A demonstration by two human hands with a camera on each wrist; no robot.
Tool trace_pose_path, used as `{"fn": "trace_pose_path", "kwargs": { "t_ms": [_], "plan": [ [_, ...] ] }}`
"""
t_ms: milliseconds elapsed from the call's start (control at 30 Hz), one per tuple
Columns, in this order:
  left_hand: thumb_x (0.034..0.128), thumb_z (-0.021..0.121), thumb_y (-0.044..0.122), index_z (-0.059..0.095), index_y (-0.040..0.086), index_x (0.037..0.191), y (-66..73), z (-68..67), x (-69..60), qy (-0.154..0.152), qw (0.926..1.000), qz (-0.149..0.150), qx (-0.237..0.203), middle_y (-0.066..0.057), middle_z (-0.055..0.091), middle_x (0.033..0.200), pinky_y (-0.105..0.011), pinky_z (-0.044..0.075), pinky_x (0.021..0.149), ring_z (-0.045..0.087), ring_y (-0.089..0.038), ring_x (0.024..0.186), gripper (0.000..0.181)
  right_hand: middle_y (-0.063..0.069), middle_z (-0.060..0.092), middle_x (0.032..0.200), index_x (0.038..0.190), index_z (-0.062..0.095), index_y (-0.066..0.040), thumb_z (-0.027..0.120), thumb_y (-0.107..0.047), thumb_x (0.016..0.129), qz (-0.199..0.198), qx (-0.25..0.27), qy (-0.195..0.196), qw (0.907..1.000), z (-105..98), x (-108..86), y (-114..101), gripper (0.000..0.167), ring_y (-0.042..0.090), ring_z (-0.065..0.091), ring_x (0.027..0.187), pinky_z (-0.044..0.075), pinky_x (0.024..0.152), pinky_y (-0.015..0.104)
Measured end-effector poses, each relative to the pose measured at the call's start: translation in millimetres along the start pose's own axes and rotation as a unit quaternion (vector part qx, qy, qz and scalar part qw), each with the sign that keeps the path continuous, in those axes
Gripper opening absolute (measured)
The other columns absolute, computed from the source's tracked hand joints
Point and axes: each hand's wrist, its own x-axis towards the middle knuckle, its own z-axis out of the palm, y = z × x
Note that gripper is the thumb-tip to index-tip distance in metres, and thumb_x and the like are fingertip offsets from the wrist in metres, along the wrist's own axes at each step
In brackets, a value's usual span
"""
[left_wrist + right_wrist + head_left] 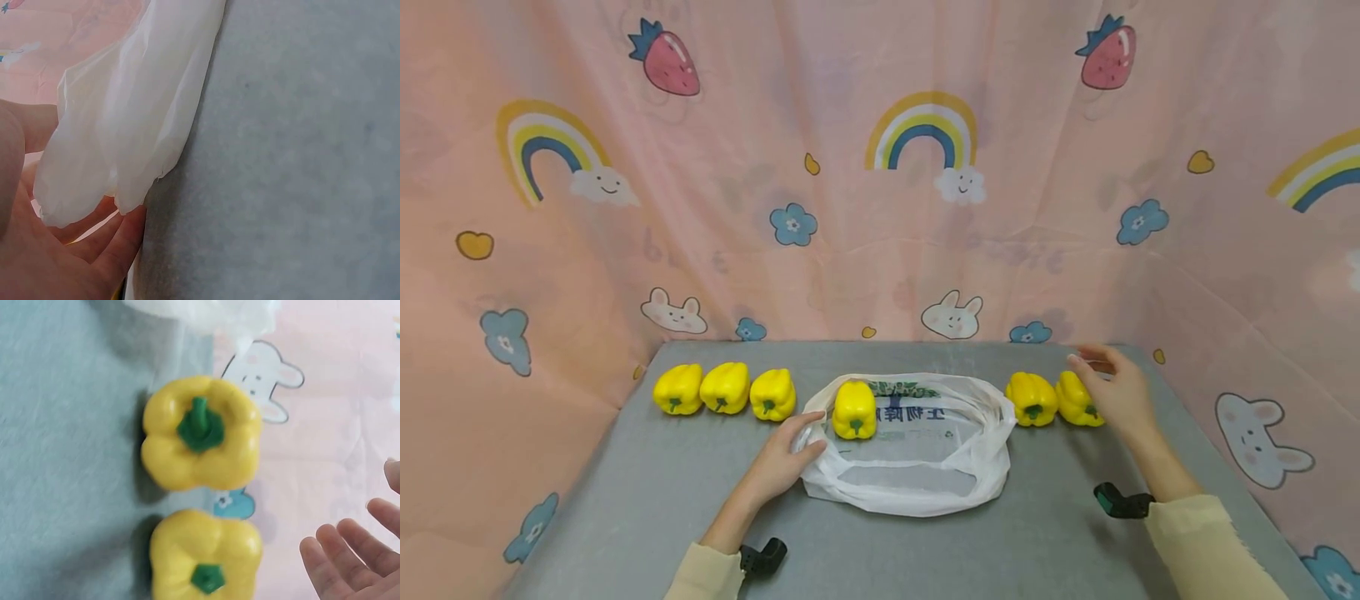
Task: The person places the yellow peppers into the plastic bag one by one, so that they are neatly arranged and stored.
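A white plastic bag point(925, 493) lies with its mouth spread wide, and one yellow bell pepper point(854, 410) is at the left inside its opening. My left hand point(781, 458) holds the bag's left rim; in the left wrist view the white plastic point(119, 125) passes between thumb and fingers of the hand point(69, 250). Beside the bag's right edge are two yellow peppers point(1032, 399) point(1077, 400). Over the outer one hovers my right hand point(1120, 396), empty. In the right wrist view the hand point(356, 556), fingers loosely extended, is apart from both peppers point(200, 434) point(187, 547).
Three more yellow peppers point(678, 389) point(726, 387) point(773, 394) stand in a row left of the bag on the grey table point(865, 558). A pink patterned curtain point(722, 183) hangs behind the table and at both sides.
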Motion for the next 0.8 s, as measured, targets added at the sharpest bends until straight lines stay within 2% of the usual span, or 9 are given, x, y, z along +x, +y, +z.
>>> {"fn": "trace_pose_path", "kwargs": {
  "t_ms": [233, 467, 533, 600, 667, 767, 800],
  "plan": [
    [0.0995, 0.067, 0.022, 0.055, 0.014, 0.146, -0.1, -0.5, 0.6, 0.000, 1.0000, 0.001, 0.002, -0.014, 0.046, 0.153, -0.063, 0.024, 0.117, 0.034, -0.038, 0.146, 0.049, 0.026, 0.057, 0.135, 0.138, 0.055, 0.004, 0.054, -0.042, 0.105, 0.013, -0.008, 0.005, 0.9999, -4, -0.5, 19, 0.057, 0.039, 0.055, 0.116, 0.048, 0.084, 0.035],
    [0.0996, 0.067, 0.024, 0.056, 0.013, 0.145, -0.2, -0.2, 0.1, -0.002, 1.0000, 0.004, 0.001, -0.015, 0.046, 0.153, -0.064, 0.025, 0.116, 0.035, -0.039, 0.145, 0.048, 0.028, 0.057, 0.133, 0.136, 0.055, 0.007, 0.056, -0.039, 0.104, 0.014, -0.007, 0.018, 0.9997, -2, -3.4, 37, 0.056, 0.041, 0.054, 0.116, 0.041, 0.075, 0.014],
    [0.0998, 0.067, 0.024, 0.056, 0.013, 0.145, -0.2, -0.1, 0.4, -0.003, 1.0000, 0.005, -0.001, -0.015, 0.047, 0.152, -0.064, 0.024, 0.117, 0.035, -0.039, 0.145, 0.048, 0.028, 0.057, 0.133, 0.136, 0.055, 0.008, 0.057, -0.040, 0.104, 0.016, -0.009, 0.019, 0.9997, -1, -3.9, 42, 0.057, 0.043, 0.054, 0.117, 0.040, 0.075, 0.013],
    [0.0997, 0.067, 0.023, 0.056, 0.012, 0.145, -0.3, -0.1, 0.2, -0.003, 1.0000, 0.005, -0.002, -0.014, 0.047, 0.152, -0.064, 0.024, 0.117, 0.035, -0.039, 0.145, 0.048, 0.029, 0.056, 0.134, 0.137, 0.055, 0.008, 0.057, -0.040, 0.104, 0.021, -0.012, 0.017, 0.9996, 0, -4.1, 45, 0.058, 0.044, 0.054, 0.119, 0.046, 0.080, 0.020],
    [0.0996, 0.067, 0.022, 0.056, 0.011, 0.145, -0.8, -0.2, 0.2, -0.003, 0.9999, 0.010, -0.002, -0.015, 0.047, 0.152, -0.064, 0.025, 0.116, 0.036, -0.039, 0.145, 0.048, 0.030, 0.055, 0.135, 0.137, 0.054, 0.008, 0.056, -0.041, 0.104, 0.027, -0.013, 0.013, 0.9995, 1, -4.1, 48, 0.060, 0.046, 0.052, 0.121, 0.051, 0.088, 0.033],
    [0.0994, 0.067, 0.021, 0.056, 0.012, 0.145, -1.4, -0.1, 0.2, -0.001, 1.0000, 0.010, -0.001, -0.015, 0.047, 0.152, -0.064, 0.025, 0.116, 0.036, -0.039, 0.145, 0.048, 0.032, 0.053, 0.136, 0.138, 0.053, 0.009, 0.055, -0.042, 0.104, 0.037, -0.015, 0.005, 0.9992, 4, -3.8, 52, 0.061, 0.049, 0.051, 0.122, 0.048, 0.093, 0.059],
    [0.0995, 0.067, 0.021, 0.056, 0.012, 0.145, -1.3, -0.2, 0.0, 0.000, 0.9999, 0.010, -0.001, -0.015, 0.047, 0.152, -0.064, 0.026, 0.116, 0.036, -0.039, 0.145, 0.048, 0.033, 0.052, 0.136, 0.138, 0.052, 0.010, 0.055, -0.042, 0.104, 0.041, -0.013, 0.002, 0.9991, 5, -3.7, 53, 0.062, 0.050, 0.050, 0.122, 0.046, 0.093, 0.064]
  ]
}}
